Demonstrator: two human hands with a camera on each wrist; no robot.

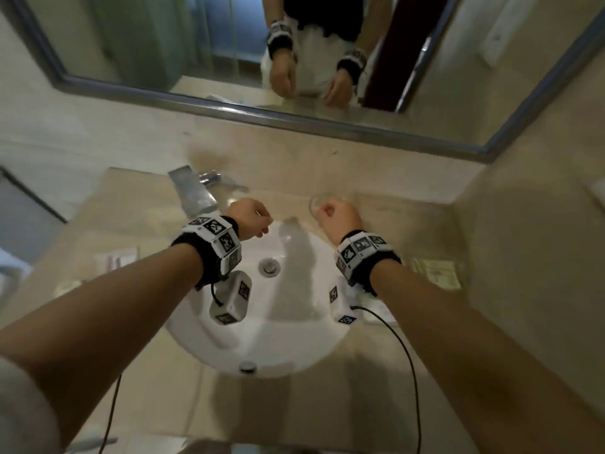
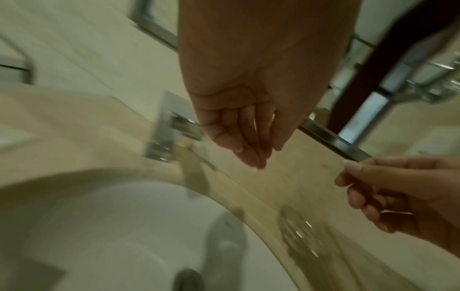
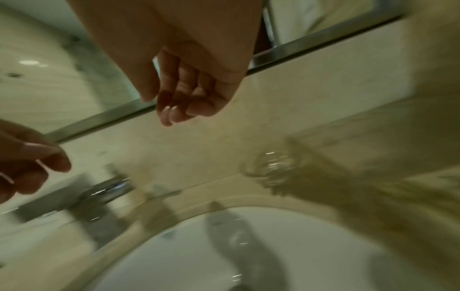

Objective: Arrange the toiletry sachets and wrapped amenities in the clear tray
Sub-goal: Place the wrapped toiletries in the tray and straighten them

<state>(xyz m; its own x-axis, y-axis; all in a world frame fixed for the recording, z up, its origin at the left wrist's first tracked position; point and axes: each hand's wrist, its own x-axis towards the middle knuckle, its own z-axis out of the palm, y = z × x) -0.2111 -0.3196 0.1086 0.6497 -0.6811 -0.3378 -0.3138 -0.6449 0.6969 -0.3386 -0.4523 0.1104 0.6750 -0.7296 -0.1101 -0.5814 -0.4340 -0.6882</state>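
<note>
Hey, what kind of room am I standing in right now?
Most likely a hotel bathroom: a round white sink basin set in a beige stone counter, a chrome tap, and a metal-framed wall mirror.

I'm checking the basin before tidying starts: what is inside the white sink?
Inside the white sink only the metal drain and the shadows of the arms show. The wrist cameras hanging from both forearms cover parts of its left and right sides, so those parts cannot be checked.

Beige stone counter (image 1: 409, 371), white basin (image 1: 294, 339), framed wall mirror (image 1: 196, 44)
</note>
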